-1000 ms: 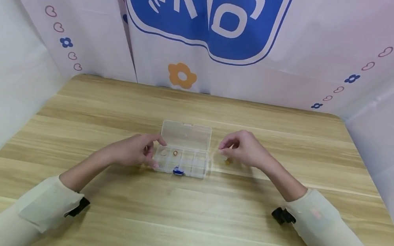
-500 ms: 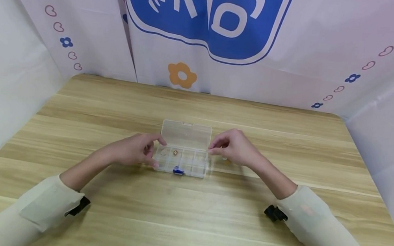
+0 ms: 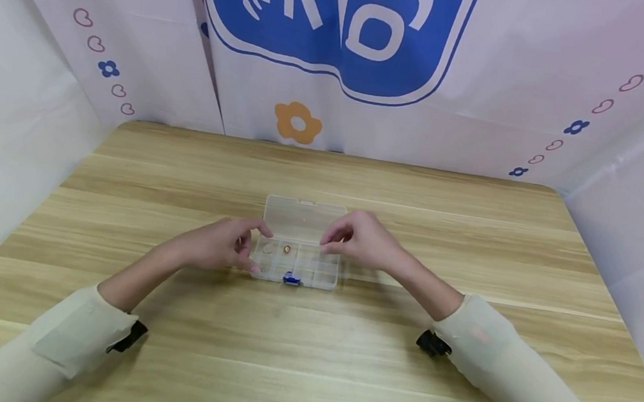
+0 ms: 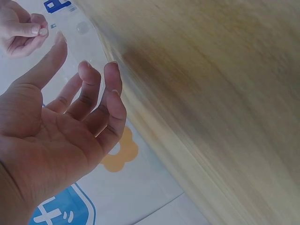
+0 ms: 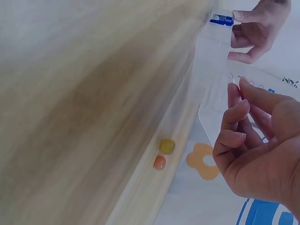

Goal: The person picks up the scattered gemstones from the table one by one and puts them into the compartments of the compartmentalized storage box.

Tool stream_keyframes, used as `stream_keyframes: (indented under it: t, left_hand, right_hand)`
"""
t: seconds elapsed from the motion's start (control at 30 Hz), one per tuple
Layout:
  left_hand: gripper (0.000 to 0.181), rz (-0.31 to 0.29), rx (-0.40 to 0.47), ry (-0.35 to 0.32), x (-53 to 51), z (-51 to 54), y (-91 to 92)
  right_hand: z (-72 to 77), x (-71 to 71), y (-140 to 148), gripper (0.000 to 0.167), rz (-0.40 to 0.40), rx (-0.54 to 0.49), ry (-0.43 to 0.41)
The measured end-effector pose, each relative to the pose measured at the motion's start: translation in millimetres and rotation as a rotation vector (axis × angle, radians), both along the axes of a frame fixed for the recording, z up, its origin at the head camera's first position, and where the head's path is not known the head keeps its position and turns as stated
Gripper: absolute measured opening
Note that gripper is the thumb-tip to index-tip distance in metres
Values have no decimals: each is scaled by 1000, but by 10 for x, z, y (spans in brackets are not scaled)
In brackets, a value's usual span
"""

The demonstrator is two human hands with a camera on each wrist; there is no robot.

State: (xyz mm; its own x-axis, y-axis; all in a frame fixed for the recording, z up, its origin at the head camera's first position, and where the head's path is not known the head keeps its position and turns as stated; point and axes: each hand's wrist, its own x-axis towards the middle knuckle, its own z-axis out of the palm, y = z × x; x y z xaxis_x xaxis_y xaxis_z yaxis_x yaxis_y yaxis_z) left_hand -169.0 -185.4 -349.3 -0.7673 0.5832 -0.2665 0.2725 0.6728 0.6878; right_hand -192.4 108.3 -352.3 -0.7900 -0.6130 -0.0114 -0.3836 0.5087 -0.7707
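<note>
A pale bead (image 4: 43, 32) sits between the thumb and forefinger of the right hand (image 3: 363, 239); those tips are pinched together, the other fingers curled loosely below. This hand is over the right end of the box (image 3: 325, 278), though which compartment lies under the bead I cannot tell. The clear box stands between the two hands, its lid (image 3: 297, 219) swung back on the far side. The left hand (image 3: 223, 243) is at the other end, thumb and forefinger spread wide, their tips touching the near and far corners, the remaining fingers softly bent. Just beside the left forefinger lies a clear bead (image 3: 267, 248); a brown bead (image 3: 286, 249) is in the next compartment toward the right hand. A blue latch (image 3: 292, 279) is on the near edge. Out from the box, on the right hand's side, a yellow bead (image 5: 167, 146) and an orange bead (image 5: 160, 162) lie close together on the tabletop (image 3: 284, 353). Past both hands hangs a white cloth (image 3: 421, 136) with an orange flower (image 3: 283, 119).
</note>
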Motion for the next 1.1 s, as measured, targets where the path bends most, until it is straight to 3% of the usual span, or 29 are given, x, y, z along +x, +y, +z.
stream_keyframes:
  t: [1.1]
  left_hand:
    - [58,-3,-3,-4,-11,12,6]
  right_hand:
    - [-41,-49,-140,4,6,44,5]
